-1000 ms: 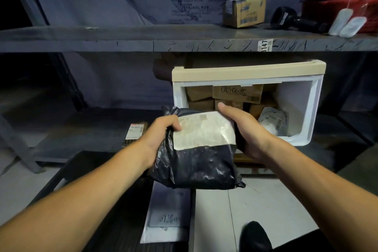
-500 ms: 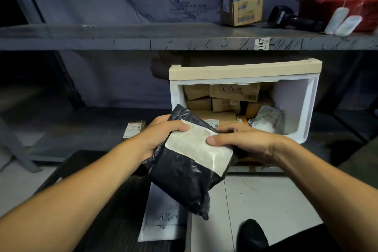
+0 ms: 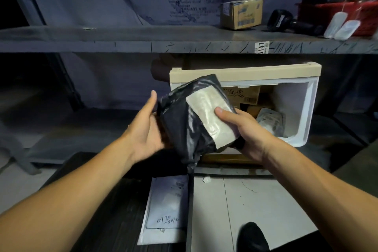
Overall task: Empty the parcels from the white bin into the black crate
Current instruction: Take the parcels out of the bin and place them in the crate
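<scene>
I hold a black plastic parcel [image 3: 184,127] with a white label, tilted, in front of the white bin [image 3: 302,108]. My right hand [image 3: 243,131] grips its right edge, thumb on the label. My left hand [image 3: 146,127] is flat and open beside the parcel's left side, fingers straight; whether it touches is unclear. The bin lies on the lower shelf, its opening toward me, with several cardboard boxes and a clear-wrapped packet [image 3: 270,120] inside. The black crate [image 3: 114,210] sits on the floor below my arms, holding a white flat mailer [image 3: 165,210].
An upper shelf [image 3: 143,41] carries a small cardboard box [image 3: 241,13], a black scanner [image 3: 286,21] and a red basket [image 3: 335,14] with tags. My shoe [image 3: 253,237] stands on the pale floor right of the crate.
The parcel has been turned and lifted, its label now pointing up-left. My left hand has let go and opened beside it; my right hand shifted its grip to the right edge.
</scene>
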The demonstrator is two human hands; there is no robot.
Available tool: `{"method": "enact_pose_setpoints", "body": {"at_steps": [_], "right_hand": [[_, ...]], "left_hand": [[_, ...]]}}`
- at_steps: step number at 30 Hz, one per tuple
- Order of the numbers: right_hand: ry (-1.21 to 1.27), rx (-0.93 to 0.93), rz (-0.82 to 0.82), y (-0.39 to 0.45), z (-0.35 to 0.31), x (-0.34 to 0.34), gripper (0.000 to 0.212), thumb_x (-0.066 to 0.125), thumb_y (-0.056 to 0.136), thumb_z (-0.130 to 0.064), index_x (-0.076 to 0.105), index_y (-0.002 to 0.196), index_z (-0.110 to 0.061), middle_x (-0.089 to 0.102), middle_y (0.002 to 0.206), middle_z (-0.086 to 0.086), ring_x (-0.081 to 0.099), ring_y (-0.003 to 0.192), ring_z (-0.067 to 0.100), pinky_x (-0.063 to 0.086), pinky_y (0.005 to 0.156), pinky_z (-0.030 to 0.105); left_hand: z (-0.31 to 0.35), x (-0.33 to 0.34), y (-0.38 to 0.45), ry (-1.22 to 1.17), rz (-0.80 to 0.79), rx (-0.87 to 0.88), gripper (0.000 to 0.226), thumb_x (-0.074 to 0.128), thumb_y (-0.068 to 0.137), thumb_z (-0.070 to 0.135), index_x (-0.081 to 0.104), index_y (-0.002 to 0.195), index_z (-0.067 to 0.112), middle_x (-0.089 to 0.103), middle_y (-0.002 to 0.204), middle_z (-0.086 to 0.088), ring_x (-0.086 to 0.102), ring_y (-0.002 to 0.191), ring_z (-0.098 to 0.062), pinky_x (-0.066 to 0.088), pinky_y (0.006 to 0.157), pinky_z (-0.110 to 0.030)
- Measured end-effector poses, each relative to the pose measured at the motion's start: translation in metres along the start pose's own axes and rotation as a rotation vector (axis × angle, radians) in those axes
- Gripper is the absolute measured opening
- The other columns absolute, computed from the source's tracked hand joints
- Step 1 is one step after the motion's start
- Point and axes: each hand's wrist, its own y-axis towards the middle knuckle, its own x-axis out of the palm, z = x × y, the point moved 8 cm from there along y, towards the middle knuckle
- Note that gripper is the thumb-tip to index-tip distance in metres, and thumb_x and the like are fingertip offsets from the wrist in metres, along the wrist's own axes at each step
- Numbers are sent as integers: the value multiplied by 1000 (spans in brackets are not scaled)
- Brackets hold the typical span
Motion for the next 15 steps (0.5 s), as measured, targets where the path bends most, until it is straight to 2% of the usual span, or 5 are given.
{"method": "enact_pose_setpoints", "body": {"at_steps": [3, 5, 7, 13, 15], "right_hand": [[79, -25, 46, 1, -1, 2, 55, 78, 86, -36, 58, 132, -14, 69, 120, 18, 70, 99, 36, 57, 64, 42], [51, -32, 46, 2, 3, 8, 49, 73, 91, -37, 58, 133, -16, 71, 120, 16, 70, 101, 35, 57, 65, 41], [23, -22, 57, 3, 10, 11, 48, 72, 91, -40, 58, 133, -19, 72, 119, 13, 71, 105, 35, 59, 70, 42], [-8, 42, 37, -3, 17, 18, 49, 74, 87, -39, 61, 129, -17, 73, 118, 10, 70, 109, 31, 59, 82, 44], [-12, 54, 14, -5, 17, 27, 43, 71, 92, -33, 62, 129, -15, 75, 116, 7, 72, 107, 28, 60, 85, 42]], "left_hand": [[-14, 17, -7, -12, -90, -23, 77, 54, 81, 69, 61, 134, 14, 67, 131, -14, 64, 121, -33, 47, 103, -54], [-22, 25, -7, 38, -77, 22, 49, 68, 86, 40, 66, 126, 12, 71, 122, -14, 71, 107, -28, 56, 90, -44], [-22, 13, -4, 138, 71, 102, 30, 74, 84, 15, 69, 113, 11, 76, 109, -12, 75, 95, -24, 60, 83, -40], [-14, -13, -6, 211, 232, 151, 30, 71, 89, 9, 66, 118, 7, 76, 106, -12, 74, 97, -29, 58, 92, -48], [-14, -20, -10, 178, 225, 148, 54, 78, 81, 16, 59, 131, 9, 74, 117, -12, 72, 104, -29, 56, 96, -47]]}}
